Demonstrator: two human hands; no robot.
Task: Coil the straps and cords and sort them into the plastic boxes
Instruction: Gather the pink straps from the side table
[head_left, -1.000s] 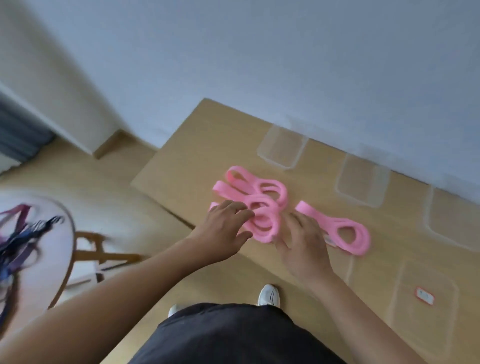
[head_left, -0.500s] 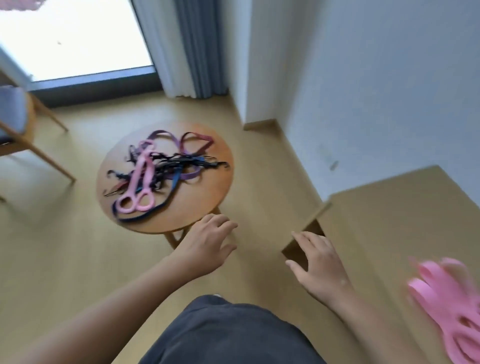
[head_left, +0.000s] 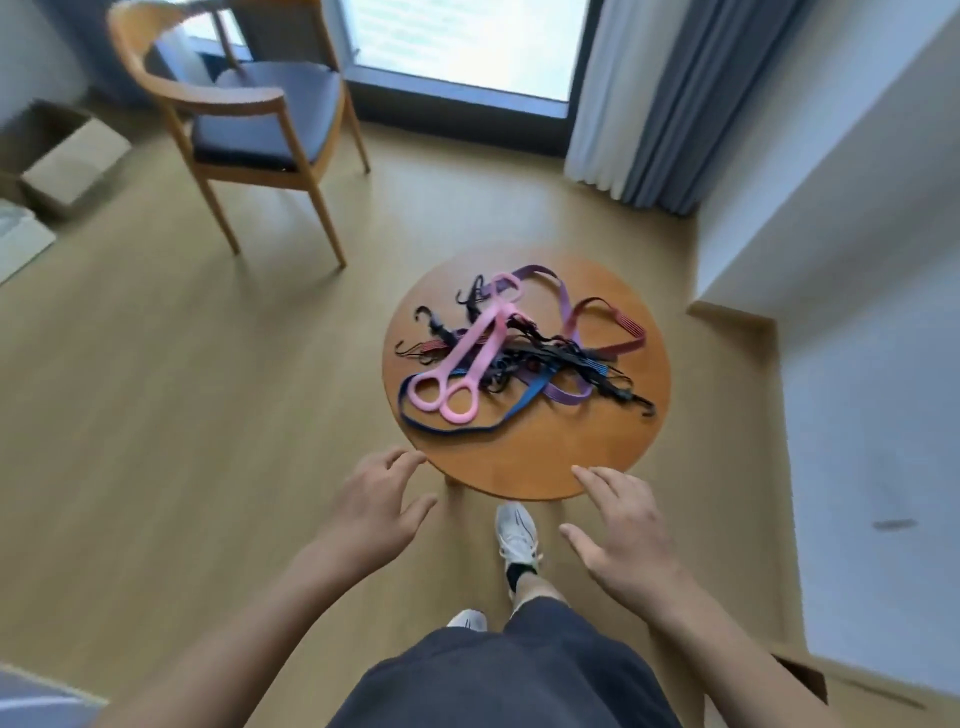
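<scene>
1. The left hand (head_left: 374, 512) is empty. Its fingers (head_left: 400, 460) are apart and loosely bent, with the tips just beside the near rim of the round wooden counter (head_left: 519, 462).
2. The right hand (head_left: 626, 530) is also empty, its fingers (head_left: 597, 475) spread and nearly straight. The forefinger tip overlaps the counter's near edge; whether it touches the wood cannot be told.
3. Beyond both sets of fingers, a tangled pile of straps and cords lies uncoiled on the middle of the counter, apart from either hand.
4. The pink strap (head_left: 467, 358) lies on top of the pile, its two looped ends pointing back toward the left fingers.
5. The blue strap (head_left: 452, 426) curves under those pink loops. It is the part of the pile nearest the fingertips.
6. The purple strap (head_left: 563, 299) and the dark red strap (head_left: 631, 332) loop across the far side, well beyond the right fingers.
7. The black cords (head_left: 571, 358) run through the middle of the heap. One hooked end sticks out on the right fingers' side.
8. Between the two hands and lower down, a white shoe (head_left: 514, 530) stands on the wooden floor (head_left: 182, 389), with dark shorts (head_left: 509, 675) nearer the camera.
9. Far beyond the left fingers stands a wooden chair (head_left: 260, 114) with a dark seat, and a cardboard box (head_left: 67, 161) sits further left.
10. Far beyond the right fingers, a grey curtain (head_left: 649, 104) hangs beside a window (head_left: 467, 41).
</scene>
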